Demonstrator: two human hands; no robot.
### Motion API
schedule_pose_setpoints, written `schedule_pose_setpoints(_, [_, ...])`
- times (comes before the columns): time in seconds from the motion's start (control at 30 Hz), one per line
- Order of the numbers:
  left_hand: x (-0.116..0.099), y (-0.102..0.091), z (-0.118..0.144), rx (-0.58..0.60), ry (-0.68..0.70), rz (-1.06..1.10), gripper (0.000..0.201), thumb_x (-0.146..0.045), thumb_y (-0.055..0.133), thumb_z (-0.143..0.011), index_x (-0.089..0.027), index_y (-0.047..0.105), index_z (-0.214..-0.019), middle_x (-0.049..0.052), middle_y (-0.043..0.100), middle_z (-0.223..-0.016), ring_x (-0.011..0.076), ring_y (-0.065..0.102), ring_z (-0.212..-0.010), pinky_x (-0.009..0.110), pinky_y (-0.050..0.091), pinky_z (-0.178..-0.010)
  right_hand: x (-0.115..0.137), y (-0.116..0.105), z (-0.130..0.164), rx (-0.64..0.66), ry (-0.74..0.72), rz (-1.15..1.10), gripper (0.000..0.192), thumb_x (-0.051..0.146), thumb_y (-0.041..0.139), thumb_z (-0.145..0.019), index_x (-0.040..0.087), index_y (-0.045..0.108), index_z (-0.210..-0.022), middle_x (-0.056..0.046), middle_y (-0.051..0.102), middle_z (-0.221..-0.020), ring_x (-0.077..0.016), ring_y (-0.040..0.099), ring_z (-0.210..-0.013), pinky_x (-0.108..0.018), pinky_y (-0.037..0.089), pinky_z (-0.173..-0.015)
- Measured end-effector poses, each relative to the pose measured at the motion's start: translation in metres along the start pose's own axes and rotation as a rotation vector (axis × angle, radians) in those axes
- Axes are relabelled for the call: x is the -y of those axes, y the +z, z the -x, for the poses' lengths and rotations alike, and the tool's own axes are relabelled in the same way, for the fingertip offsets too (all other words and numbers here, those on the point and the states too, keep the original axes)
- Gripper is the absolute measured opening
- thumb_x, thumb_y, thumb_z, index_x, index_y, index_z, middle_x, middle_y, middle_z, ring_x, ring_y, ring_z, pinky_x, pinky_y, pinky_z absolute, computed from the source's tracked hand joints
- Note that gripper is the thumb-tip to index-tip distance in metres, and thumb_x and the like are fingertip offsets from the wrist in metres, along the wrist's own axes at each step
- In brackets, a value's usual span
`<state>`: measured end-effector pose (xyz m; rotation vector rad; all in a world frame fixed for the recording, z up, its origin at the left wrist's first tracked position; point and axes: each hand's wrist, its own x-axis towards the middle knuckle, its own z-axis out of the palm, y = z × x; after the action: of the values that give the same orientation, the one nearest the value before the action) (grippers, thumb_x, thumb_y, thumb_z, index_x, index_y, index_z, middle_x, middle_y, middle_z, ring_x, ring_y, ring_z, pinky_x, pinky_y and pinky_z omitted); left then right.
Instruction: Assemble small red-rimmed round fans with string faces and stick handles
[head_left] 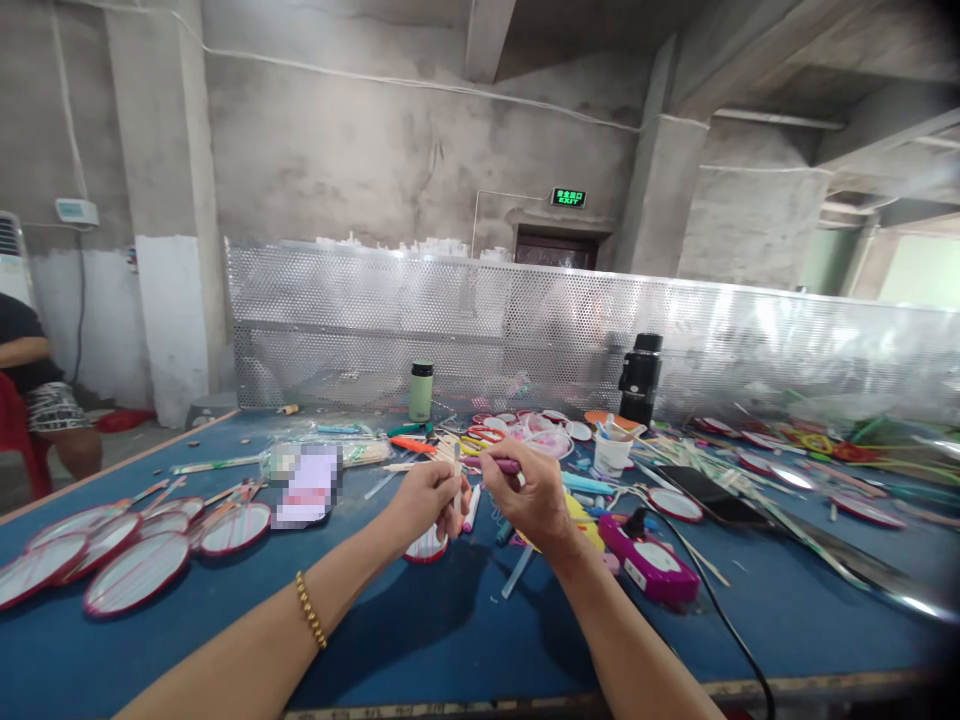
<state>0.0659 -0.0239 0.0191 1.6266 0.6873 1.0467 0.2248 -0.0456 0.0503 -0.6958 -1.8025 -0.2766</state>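
My left hand (431, 500) is closed around a thin pale stick (457, 480) that stands upright between the fingers. Just below that hand is a small round white disc with a red rim (425, 550); I cannot tell whether the stick joins it. My right hand (529, 490) pinches a purple pen-like tool (504, 465), its tip pointing left toward the stick. The hands are close together above the table. Below and between them lie a pinkish-white marker (472, 508) and a clear tube or strip (517, 572).
Several red-rimmed round discs (139, 575) lie at left beside a phone (307, 485). Behind stand a green bottle (421, 390), a white cup (611, 452) and a black flask (641, 380). At right are a purple box (660, 572) with a black cable and long strips. A perforated metal screen (375, 310) borders the table.
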Motion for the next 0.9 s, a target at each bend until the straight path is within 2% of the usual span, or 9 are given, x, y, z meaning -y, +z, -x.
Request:
schedule_pose_setpoints(0.2, [0.0, -0.0005, -0.0005, 0.004, -0.003, 0.009, 0.025, -0.038, 0.053, -0.082, -0.016, 0.049, -0.069, 0.0, 0.059, -0.046, 0.01, 0.053, -0.033, 0.016, 0.035, -0.032, -0.0001, 0.0009, 0.0, 0.011, 0.009, -0.008, 0.015, 0.02, 0.054, -0.083, 0.018, 0.06, -0.07, 0.0, 0.058, -0.06, -0.0103, 0.051, -0.053, -0.022, 0.039, -0.049])
schedule_pose_setpoints(0.3, [-0.001, 0.0001, 0.0003, 0.003, -0.004, 0.007, 0.023, -0.036, 0.052, -0.082, -0.016, 0.049, -0.069, 0.0, 0.059, -0.047, 0.0096, 0.052, -0.034, 0.016, 0.035, -0.032, 0.0005, 0.0007, -0.0001, -0.017, 0.013, -0.016, 0.015, 0.02, 0.054, -0.083, 0.018, 0.061, -0.07, 0.0, 0.059, -0.061, -0.0106, 0.052, -0.053, -0.022, 0.039, -0.049])
schedule_pose_setpoints(0.5, [0.0014, 0.0001, -0.0002, 0.001, -0.003, 0.001, 0.022, -0.035, 0.051, -0.082, -0.016, 0.05, -0.071, 0.001, 0.06, -0.049, 0.0099, 0.054, -0.035, 0.016, 0.035, -0.032, 0.0019, -0.0001, 0.0005, 0.036, 0.031, -0.003, 0.015, 0.021, 0.054, -0.085, 0.018, 0.062, -0.073, 0.0, 0.056, -0.061, -0.0105, 0.05, -0.054, -0.022, 0.039, -0.05])
schedule_pose_setpoints(0.67, [0.0038, -0.0013, -0.0026, 0.027, 0.004, -0.008, 0.024, -0.034, 0.048, -0.083, -0.016, 0.049, -0.069, 0.002, 0.06, -0.048, 0.0099, 0.053, -0.034, 0.016, 0.035, -0.032, 0.0021, 0.0006, 0.0014, -0.004, 0.042, -0.022, 0.014, 0.02, 0.055, -0.084, 0.018, 0.061, -0.072, 0.0, 0.056, -0.061, -0.0106, 0.05, -0.054, -0.023, 0.039, -0.051])
schedule_pose_setpoints(0.9, [0.0026, -0.0009, -0.0026, 0.022, 0.015, -0.006, 0.023, -0.034, 0.049, -0.083, -0.016, 0.049, -0.07, 0.002, 0.061, -0.05, 0.0103, 0.054, -0.034, 0.016, 0.035, -0.031, 0.0026, 0.0009, 0.001, 0.026, 0.024, -0.001, 0.015, 0.02, 0.054, -0.085, 0.017, 0.06, -0.072, 0.0, 0.057, -0.061, -0.0099, 0.049, -0.053, -0.023, 0.039, -0.053])
